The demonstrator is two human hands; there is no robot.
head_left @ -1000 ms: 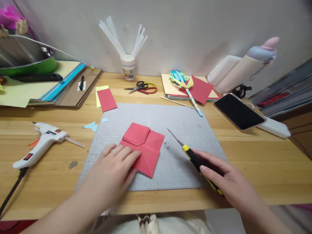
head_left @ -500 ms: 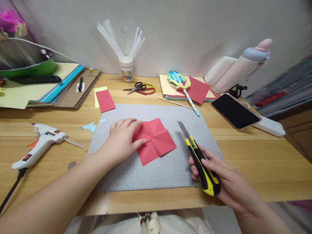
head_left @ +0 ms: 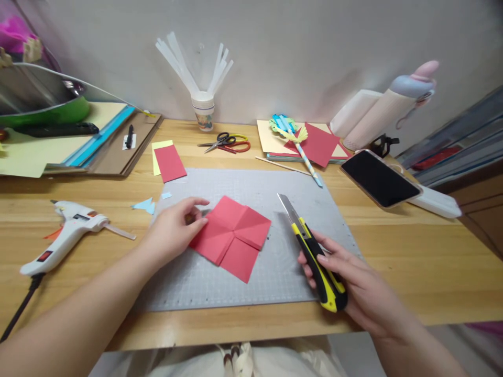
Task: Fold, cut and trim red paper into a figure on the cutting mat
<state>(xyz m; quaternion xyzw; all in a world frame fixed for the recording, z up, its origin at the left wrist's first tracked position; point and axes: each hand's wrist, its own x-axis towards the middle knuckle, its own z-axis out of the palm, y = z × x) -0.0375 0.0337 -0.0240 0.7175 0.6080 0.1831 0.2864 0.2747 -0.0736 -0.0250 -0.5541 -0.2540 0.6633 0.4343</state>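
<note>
A creased square of red paper (head_left: 236, 233) with slits running toward its middle lies on the grey cutting mat (head_left: 188, 288). At its left edge is my left hand (head_left: 173, 225), thumb over the paper and index finger raised; the other fingers curl partly out of sight, pinching the edge. My right hand (head_left: 346, 283) is wrapped around a yellow and black utility knife (head_left: 318, 262). Its blade is extended and points up and left, just right of the paper and apart from it.
On the left lies a white glue gun (head_left: 74, 230) near blue paper scraps (head_left: 144, 205). Behind the mat are red and yellow paper pieces (head_left: 170, 162), scissors (head_left: 223, 142), a cup of glue sticks (head_left: 203, 112) and a paper flower (head_left: 302, 149). A phone (head_left: 379, 178) leans at right.
The red paper has turned and shifted left and toward me with my left hand. My right hand and the utility knife have moved slightly left.
</note>
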